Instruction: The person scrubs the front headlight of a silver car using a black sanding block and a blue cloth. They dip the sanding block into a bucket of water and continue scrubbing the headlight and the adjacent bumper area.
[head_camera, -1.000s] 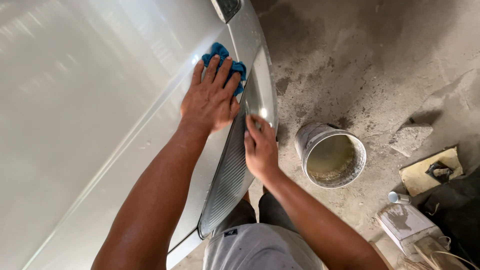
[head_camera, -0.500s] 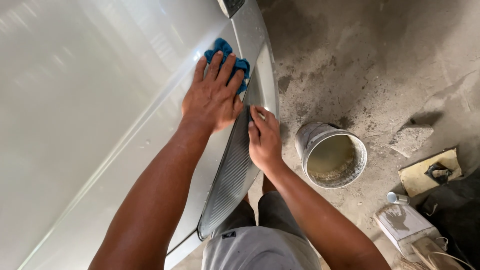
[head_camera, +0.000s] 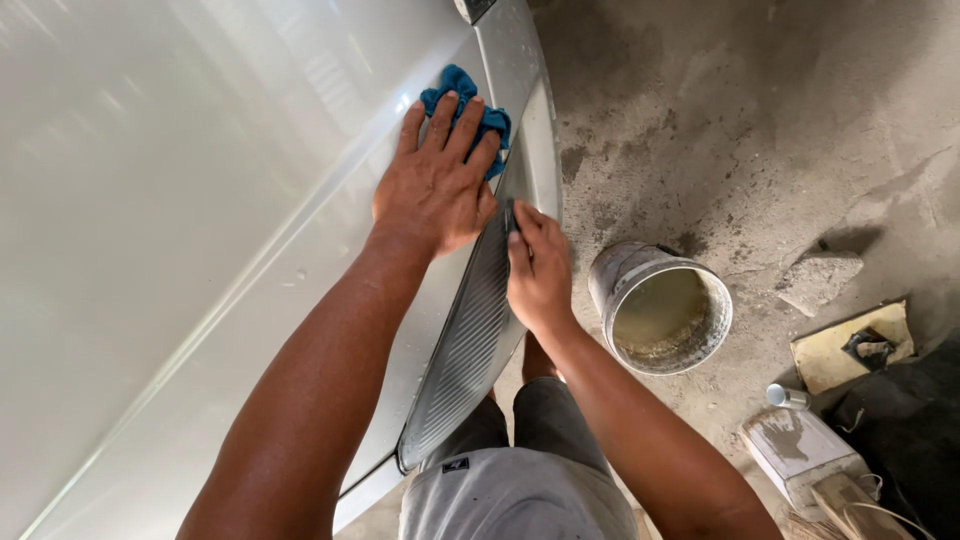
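Bare forearms, grey shirt (head_camera: 520, 500) with small dark tag, dark grey trousers (head_camera: 540, 410)

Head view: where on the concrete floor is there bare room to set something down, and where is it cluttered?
Bare floor runs from the car panel to above the bucket. Crowded at lower right: concrete chunk, flat board, small can, white block. Left hand presses a blue cloth; right hand rests on the ribbed trim.

Small white rectangular carton (head_camera: 800, 455) on the concrete floor (head_camera: 760, 130), lower right.
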